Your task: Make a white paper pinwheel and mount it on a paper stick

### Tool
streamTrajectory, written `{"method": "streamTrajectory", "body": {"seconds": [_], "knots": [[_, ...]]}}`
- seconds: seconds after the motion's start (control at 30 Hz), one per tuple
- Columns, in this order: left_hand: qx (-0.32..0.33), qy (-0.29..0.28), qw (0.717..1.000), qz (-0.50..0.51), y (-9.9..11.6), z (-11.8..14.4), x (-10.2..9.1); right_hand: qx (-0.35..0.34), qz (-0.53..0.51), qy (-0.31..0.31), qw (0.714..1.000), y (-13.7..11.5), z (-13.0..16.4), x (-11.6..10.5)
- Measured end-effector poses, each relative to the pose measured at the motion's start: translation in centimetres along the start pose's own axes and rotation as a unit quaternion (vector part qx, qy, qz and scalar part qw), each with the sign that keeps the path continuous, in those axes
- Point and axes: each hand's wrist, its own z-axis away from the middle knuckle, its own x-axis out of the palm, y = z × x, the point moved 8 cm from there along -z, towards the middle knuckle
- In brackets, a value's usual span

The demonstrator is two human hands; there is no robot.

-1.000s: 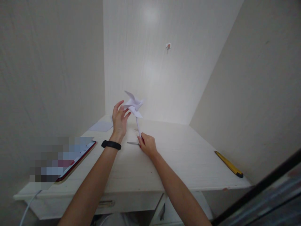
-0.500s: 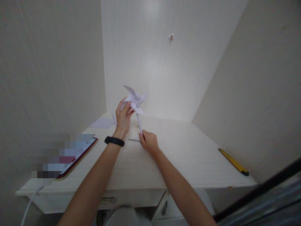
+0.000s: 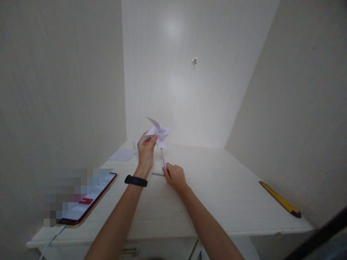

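A white paper pinwheel point(image 3: 162, 135) is held upright above the desk, its curved blades facing away to the right. My left hand point(image 3: 146, 148), with a black band on the wrist, grips the pinwheel at its left blade, fingertips close to the centre. The white rolled stick point(image 3: 163, 157) runs down from the blades. Around its lower end my right hand point(image 3: 175, 175) is closed. A thin grey metal tool point(image 3: 158, 174) lies on the desk, its right end hidden behind my right hand.
On the desk point(image 3: 217, 202), a phone point(image 3: 89, 200) with a cable lies at left, partly blurred out. White paper point(image 3: 122, 154) sits at the back left. Near the right wall is a yellow utility knife point(image 3: 279, 198). Walls enclose three sides.
The view has tilted up, so everything sits lower in the picture. My left fingertips have come nearer the pinwheel's centre. Both hands keep their hold.
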Motion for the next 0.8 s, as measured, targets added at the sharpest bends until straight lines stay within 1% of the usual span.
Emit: {"method": "streamTrajectory", "body": {"seconds": [0.17,0.27,0.33,0.4,0.53,0.7,0.8], "knots": [[-0.016,-0.034,0.999,-0.014,-0.7,-0.1,1.5,0.007,0.001,0.005,1.0,-0.2,0.2,0.1],[-0.027,-0.051,0.997,-0.05,-1.1,0.5,2.4,0.012,-0.009,-0.007,1.0,-0.2,0.2,0.4],[-0.04,-0.074,0.993,-0.082,-1.4,1.0,3.1,0.019,-0.019,-0.015,1.0,-0.2,0.2,0.5],[-0.039,-0.089,0.991,-0.092,-1.5,1.5,3.6,0.026,-0.026,-0.019,0.999,-0.2,0.2,0.5],[-0.026,-0.085,0.993,-0.072,-1.1,2.2,4.2,0.028,-0.03,-0.013,0.999,-0.4,0.2,0.3],[-0.02,-0.076,0.995,-0.061,-0.2,2.8,4.9,0.017,-0.023,0.026,0.999,-0.5,0.4,-0.1],[-0.023,-0.077,0.996,-0.044,0.1,2.8,4.9,0.011,-0.029,0.04,0.999,-0.5,0.4,-0.2]]}}
